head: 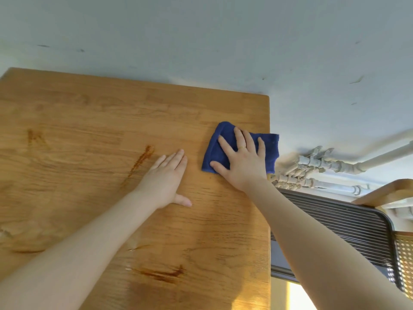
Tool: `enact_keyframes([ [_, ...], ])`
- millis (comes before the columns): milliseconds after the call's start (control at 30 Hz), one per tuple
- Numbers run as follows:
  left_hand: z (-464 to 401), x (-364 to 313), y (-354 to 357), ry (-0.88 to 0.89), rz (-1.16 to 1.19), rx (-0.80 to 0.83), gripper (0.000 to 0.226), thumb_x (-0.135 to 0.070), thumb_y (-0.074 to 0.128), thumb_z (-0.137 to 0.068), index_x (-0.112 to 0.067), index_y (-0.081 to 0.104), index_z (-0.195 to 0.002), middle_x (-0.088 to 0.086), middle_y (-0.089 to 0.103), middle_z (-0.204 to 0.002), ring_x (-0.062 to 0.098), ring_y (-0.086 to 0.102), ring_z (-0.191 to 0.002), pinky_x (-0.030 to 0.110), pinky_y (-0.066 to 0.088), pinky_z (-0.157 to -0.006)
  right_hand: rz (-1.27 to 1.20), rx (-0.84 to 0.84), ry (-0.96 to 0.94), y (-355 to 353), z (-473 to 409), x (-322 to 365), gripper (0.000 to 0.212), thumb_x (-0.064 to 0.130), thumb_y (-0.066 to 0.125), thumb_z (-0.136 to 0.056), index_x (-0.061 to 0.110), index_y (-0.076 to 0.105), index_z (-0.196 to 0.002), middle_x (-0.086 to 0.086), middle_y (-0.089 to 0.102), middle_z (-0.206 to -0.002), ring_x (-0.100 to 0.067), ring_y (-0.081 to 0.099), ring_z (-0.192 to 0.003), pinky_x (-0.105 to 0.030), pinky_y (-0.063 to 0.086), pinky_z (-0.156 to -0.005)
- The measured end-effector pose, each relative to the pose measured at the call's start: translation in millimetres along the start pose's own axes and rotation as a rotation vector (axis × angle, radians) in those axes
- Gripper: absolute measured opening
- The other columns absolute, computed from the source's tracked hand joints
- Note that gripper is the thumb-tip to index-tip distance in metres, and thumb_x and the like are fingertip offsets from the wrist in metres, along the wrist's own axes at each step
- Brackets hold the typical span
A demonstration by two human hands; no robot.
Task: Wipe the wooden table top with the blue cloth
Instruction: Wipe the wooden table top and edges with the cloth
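The wooden table top (89,135) fills the left and middle of the head view, with dark brown streaks in its grain. A folded blue cloth (220,135) lies near the table's right edge, one corner hanging just past it. My right hand (242,159) presses flat on the cloth with fingers spread and a ring on one finger. Left of the cloth, my left hand (166,179) rests flat on the bare wood, fingers straight and together, thumb out to the side.
A pale wall (201,41) runs along the table's far edge. To the right of the table are white pipes (335,165), a dark ribbed radiator (348,231) and a wooden chair back with cane weave (402,258).
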State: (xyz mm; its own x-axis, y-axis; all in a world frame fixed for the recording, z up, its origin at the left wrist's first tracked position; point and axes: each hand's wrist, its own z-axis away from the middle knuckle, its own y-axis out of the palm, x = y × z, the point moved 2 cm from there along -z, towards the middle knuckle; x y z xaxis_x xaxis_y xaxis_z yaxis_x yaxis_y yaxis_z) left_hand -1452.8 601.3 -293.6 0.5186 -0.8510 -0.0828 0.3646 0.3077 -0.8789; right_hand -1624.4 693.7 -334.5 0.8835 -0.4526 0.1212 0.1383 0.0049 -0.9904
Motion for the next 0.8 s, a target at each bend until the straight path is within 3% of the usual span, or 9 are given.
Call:
enact_keyframes([
  [133, -4, -1, -1, -0.004, 0.030, -0.016, 0.121, -0.064, 0.064, -0.068, -0.008, -0.006, -0.148, 0.009, -0.017, -0.156, 0.018, -0.008, -0.145, 0.030, -0.009, -0.115, 0.021, -0.044, -0.218, 10, 33, 14, 0.068, 0.070, 0.028, -0.081, 0.036, 0.035, -0.140, -0.012, 0.025, -0.153, -0.032, 0.022, -0.141, -0.058, 0.011, -0.110],
  [200, -4, 1, 1, -0.002, 0.050, -0.028, 0.120, -0.064, 0.064, -0.068, -0.009, -0.007, -0.148, 0.008, -0.018, -0.156, 0.017, -0.009, -0.145, 0.030, -0.009, -0.115, 0.004, -0.013, -0.251, 8, 26, 12, 0.070, 0.072, 0.027, -0.079, 0.038, 0.035, -0.140, -0.010, 0.024, -0.154, -0.031, 0.022, -0.141, -0.057, 0.009, -0.110],
  [467, -4, 5, 9, 0.005, 0.072, -0.069, 0.121, -0.067, 0.061, -0.068, -0.010, -0.008, -0.148, 0.005, -0.021, -0.155, 0.015, -0.011, -0.144, 0.029, -0.011, -0.113, 0.012, 0.034, 0.013, 1, -54, 14, 0.068, 0.071, 0.025, -0.085, 0.041, 0.015, -0.145, -0.005, 0.002, -0.158, -0.025, -0.001, -0.144, -0.053, -0.003, -0.112],
  [667, -1, 0, 1, -0.005, 0.152, -0.069, 0.120, -0.058, 0.070, -0.066, -0.009, -0.002, -0.149, 0.005, -0.013, -0.157, 0.016, -0.007, -0.145, 0.029, -0.007, -0.114, -0.034, -0.043, -0.160, 11, 28, 34, 0.065, 0.067, 0.033, -0.083, 0.039, 0.031, -0.141, -0.010, 0.019, -0.155, -0.030, 0.015, -0.143, -0.057, 0.007, -0.110],
  [800, -1, 1, 1, -0.004, 0.207, -0.072, 0.119, -0.052, 0.073, -0.067, -0.009, -0.001, -0.149, 0.004, -0.014, -0.157, 0.017, -0.008, -0.145, 0.028, -0.006, -0.114, -0.012, -0.017, -0.203, 12, 27, 33, 0.066, 0.070, 0.032, -0.080, 0.039, 0.038, -0.138, -0.010, 0.027, -0.153, -0.031, 0.024, -0.140, -0.059, 0.013, -0.108],
])
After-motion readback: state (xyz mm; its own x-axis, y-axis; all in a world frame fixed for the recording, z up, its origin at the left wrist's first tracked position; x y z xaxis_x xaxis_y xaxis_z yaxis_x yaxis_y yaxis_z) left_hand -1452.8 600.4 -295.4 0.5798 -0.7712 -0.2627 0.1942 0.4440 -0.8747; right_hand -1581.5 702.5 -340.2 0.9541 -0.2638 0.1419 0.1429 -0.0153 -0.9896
